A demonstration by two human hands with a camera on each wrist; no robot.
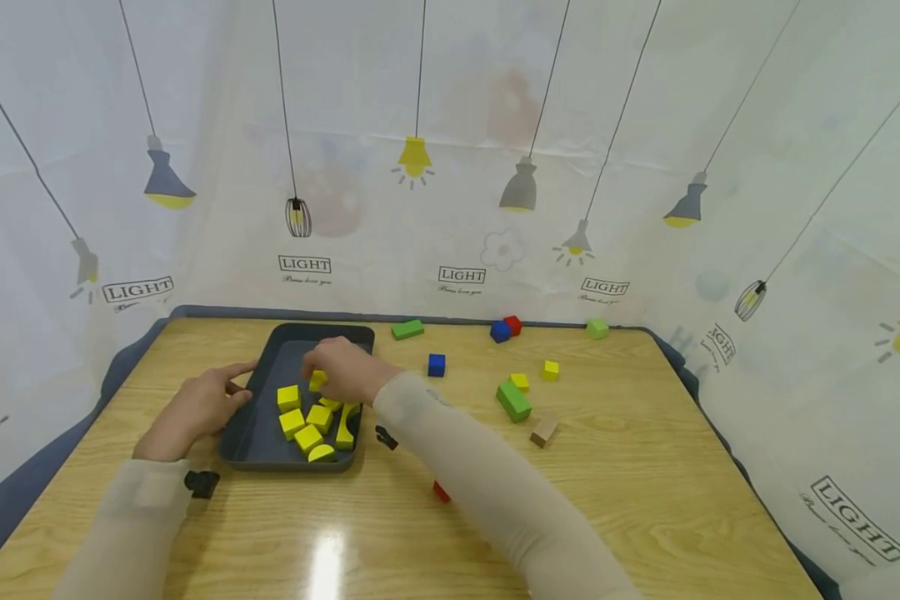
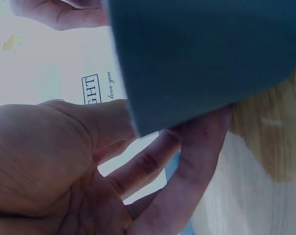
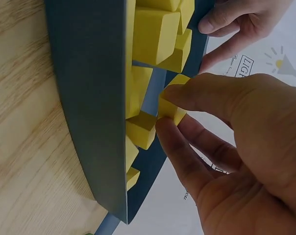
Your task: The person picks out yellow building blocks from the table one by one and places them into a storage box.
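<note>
A dark grey tray (image 1: 249,446) on the wooden table holds several yellow blocks (image 1: 319,418), among them cubes, a half-round piece and an arched one. My right hand (image 1: 348,371) reaches inside it. Between thumb and fingertips it pinches a yellow block (image 3: 173,100), just above the others in the right wrist view. At the tray's left side, my left hand (image 1: 198,410) grips the wall; its thumb is at the rim and a finger (image 2: 202,142) lies against the outside in the left wrist view.
Right of the tray lie a blue cube (image 1: 437,365), a long green block (image 1: 513,401), a natural wood block (image 1: 544,430) and two small yellow blocks (image 1: 551,370). A red block (image 1: 441,492) is partly hidden by my right sleeve. More blocks, including a green one (image 1: 407,330), line the back edge.
</note>
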